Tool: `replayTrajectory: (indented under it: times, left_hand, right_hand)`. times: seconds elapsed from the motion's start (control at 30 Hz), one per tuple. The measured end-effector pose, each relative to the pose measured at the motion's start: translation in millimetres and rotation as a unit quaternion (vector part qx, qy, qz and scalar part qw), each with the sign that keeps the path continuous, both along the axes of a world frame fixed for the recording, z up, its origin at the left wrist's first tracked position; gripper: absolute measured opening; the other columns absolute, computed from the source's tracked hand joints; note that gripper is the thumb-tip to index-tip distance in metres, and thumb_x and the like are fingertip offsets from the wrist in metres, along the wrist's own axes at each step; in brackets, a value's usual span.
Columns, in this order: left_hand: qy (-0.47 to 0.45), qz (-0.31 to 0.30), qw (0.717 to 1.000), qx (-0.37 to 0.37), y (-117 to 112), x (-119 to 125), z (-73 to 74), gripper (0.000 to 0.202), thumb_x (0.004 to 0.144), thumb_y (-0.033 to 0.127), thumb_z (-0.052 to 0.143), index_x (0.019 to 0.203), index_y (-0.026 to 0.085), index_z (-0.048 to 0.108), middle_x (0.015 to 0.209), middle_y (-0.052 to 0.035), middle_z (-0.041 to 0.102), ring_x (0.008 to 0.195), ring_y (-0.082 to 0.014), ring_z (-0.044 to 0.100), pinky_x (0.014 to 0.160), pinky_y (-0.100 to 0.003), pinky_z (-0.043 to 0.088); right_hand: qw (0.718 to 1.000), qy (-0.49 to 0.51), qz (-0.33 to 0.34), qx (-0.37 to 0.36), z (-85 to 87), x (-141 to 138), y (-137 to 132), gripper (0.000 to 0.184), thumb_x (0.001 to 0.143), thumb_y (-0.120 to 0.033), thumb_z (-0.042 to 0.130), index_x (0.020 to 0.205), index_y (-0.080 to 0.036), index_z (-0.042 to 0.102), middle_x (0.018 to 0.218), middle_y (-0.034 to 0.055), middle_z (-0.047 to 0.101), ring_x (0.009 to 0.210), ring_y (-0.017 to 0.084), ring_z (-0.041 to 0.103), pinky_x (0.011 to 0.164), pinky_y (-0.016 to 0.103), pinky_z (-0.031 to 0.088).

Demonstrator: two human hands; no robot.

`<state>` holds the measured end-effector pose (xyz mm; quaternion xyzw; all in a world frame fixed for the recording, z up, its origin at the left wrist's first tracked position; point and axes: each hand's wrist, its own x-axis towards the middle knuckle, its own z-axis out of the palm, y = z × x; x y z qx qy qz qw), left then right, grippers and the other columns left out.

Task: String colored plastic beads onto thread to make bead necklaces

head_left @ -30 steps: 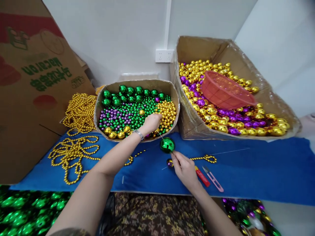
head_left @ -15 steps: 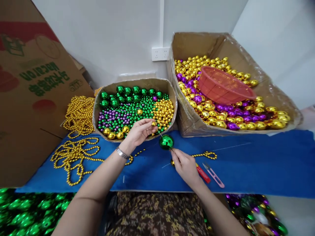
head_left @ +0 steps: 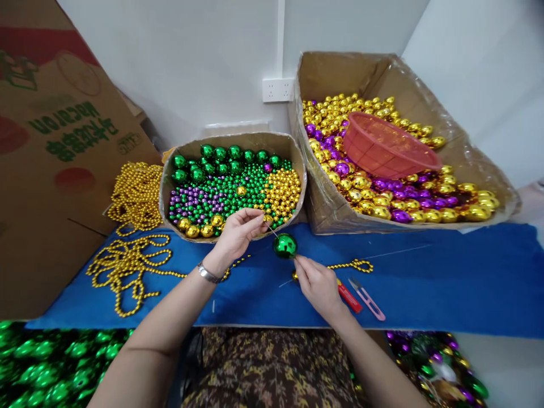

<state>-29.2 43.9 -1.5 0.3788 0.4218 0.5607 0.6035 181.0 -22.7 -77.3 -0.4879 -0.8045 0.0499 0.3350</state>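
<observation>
A large shiny green ball bead (head_left: pixel 284 245) sits between my two hands above the blue cloth. A thin string or wire runs from its upper left side to the pinched fingertips of my left hand (head_left: pixel 240 233). Right by those fingertips shows a small gold bead (head_left: pixel 268 219). My right hand (head_left: pixel 318 284) is closed in a pinch at the ball's lower right, where a short thin strand meets the fingers. Another gold bead (head_left: pixel 294 275) lies partly hidden beside my right hand, with a gold bead chain (head_left: pixel 357 265) beyond it.
A cardboard box (head_left: pixel 164 187) holds green, purple and gold beads. The larger box (head_left: pixel 318 198) contains gold and purple beads plus a red basket (head_left: pixel 386 147). Pink thread snips (head_left: pixel 369 300) and a red tool (head_left: pixel 350 296) lie right. Gold strands (head_left: pixel 127 272) spread left.
Both hands and the green ball have shifted very slightly left. The gold bead at my left fingertips is now more covered. My grips look the same.
</observation>
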Motion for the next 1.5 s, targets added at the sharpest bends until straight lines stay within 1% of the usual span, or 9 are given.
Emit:
replayTrajectory:
  times: [0.37, 0.53, 0.73, 0.87, 0.97, 1.1, 1.23, 1.37, 1.5]
  left_hand:
    - [0.227, -0.014, 0.967, 0.113, -35, 10, -34.9, 0.017, 0.074, 0.033, 0.074, 0.078, 0.017, 0.071, 0.086, -0.0063, 0.074, 0.081, -0.0188, 0.067, 0.075, -0.031, 0.054]
    - [0.288, -0.011, 0.941, 0.177, -38, 10, -8.9, 0.015, 0.08, 0.033, 0.069, 0.086, 0.02, 0.072, 0.083, -0.0047, 0.074, 0.076, -0.018, 0.067, 0.07, -0.029, 0.054]
    - [0.26, -0.024, 0.942, 0.21, -41, 18, 21.5, 0.012, 0.082, 0.03, 0.067, 0.084, 0.019, 0.07, 0.085, -0.005, 0.073, 0.074, -0.0166, 0.067, 0.069, -0.028, 0.056]
    - [0.271, -0.078, 0.935, 0.217, -43, 18, -7.6, 0.021, 0.085, 0.029, 0.063, 0.103, 0.019, 0.067, 0.102, -0.009, 0.071, 0.092, -0.0202, 0.068, 0.081, -0.034, 0.056]
    - [0.338, -0.149, 0.894, 0.254, -47, 23, -48.7, 0.062, 0.076, 0.028, 0.073, 0.133, 0.019, 0.049, 0.134, -0.0152, 0.057, 0.122, -0.0283, 0.054, 0.103, -0.045, 0.045]
    - [0.37, -0.182, 0.869, 0.272, -47, 37, -87.6, 0.076, 0.075, 0.03, 0.073, 0.141, 0.019, 0.037, 0.138, -0.0186, 0.051, 0.124, -0.0302, 0.052, 0.104, -0.049, 0.043]
    - [0.405, -0.147, 0.838, 0.334, -39, 42, -92.3, 0.056, 0.081, 0.031, 0.068, 0.132, 0.019, 0.047, 0.126, -0.016, 0.058, 0.118, -0.0272, 0.055, 0.101, -0.045, 0.046]
    - [0.485, -0.136, 0.774, 0.384, -30, 36, -92.0, 0.05, 0.085, 0.025, 0.062, 0.132, 0.021, 0.047, 0.131, -0.0145, 0.053, 0.123, -0.0274, 0.05, 0.102, -0.046, 0.045]
    - [0.547, -0.126, 0.739, 0.372, -22, 26, -102.5, 0.045, 0.086, 0.02, 0.059, 0.129, 0.02, 0.049, 0.132, -0.0131, 0.052, 0.123, -0.0271, 0.05, 0.1, -0.044, 0.048]
  right_hand:
    - [0.991, -0.114, -0.01, -0.068, -20.8, -1, 6, 0.016, 0.092, -0.021, 0.05, 0.089, -0.021, 0.067, 0.082, 0.0064, 0.071, 0.073, 0.017, 0.067, 0.061, 0.023, 0.048]
    - [0.998, -0.002, 0.0, -0.068, -0.1, 3, 11, 0.033, 0.093, -0.018, 0.045, 0.12, -0.022, 0.061, 0.106, 0.007, 0.071, 0.09, 0.018, 0.069, 0.076, 0.026, 0.055]
    - [0.983, 0.139, 0.096, -0.069, 13.6, -19, 13, 0.027, 0.098, -0.024, 0.041, 0.113, -0.02, 0.063, 0.105, 0.0081, 0.07, 0.095, 0.017, 0.068, 0.084, 0.028, 0.055]
    - [0.985, 0.128, 0.096, -0.062, 7.1, -15, 13, 0.025, 0.098, -0.022, 0.042, 0.103, -0.019, 0.066, 0.096, 0.0075, 0.071, 0.087, 0.017, 0.068, 0.079, 0.029, 0.056]
    - [0.988, 0.128, 0.074, -0.038, 6.5, -9, 13, 0.025, 0.097, -0.025, 0.044, 0.105, -0.02, 0.068, 0.103, 0.0092, 0.068, 0.094, 0.017, 0.067, 0.082, 0.029, 0.056]
    - [0.988, 0.118, 0.092, -0.038, 11.7, -8, 10, 0.028, 0.098, -0.026, 0.04, 0.105, -0.02, 0.067, 0.095, 0.008, 0.07, 0.089, 0.017, 0.068, 0.08, 0.027, 0.055]
    - [0.977, 0.185, 0.037, -0.1, 18.8, -8, 5, 0.027, 0.099, -0.033, 0.039, 0.098, -0.02, 0.063, 0.081, 0.0047, 0.07, 0.072, 0.015, 0.068, 0.071, 0.025, 0.054]
    - [0.914, 0.34, 0.023, -0.221, 38.0, -1, -1, 0.028, 0.099, -0.042, 0.039, 0.092, -0.021, 0.056, 0.057, -0.0054, 0.053, 0.045, 0.008, 0.051, 0.046, 0.017, 0.043]
    - [0.849, 0.508, 0.021, -0.145, 85.1, 17, -13, 0.018, 0.097, -0.037, 0.049, 0.089, -0.022, 0.056, 0.052, -0.0086, 0.039, 0.041, 0.006, 0.037, 0.038, 0.015, 0.029]
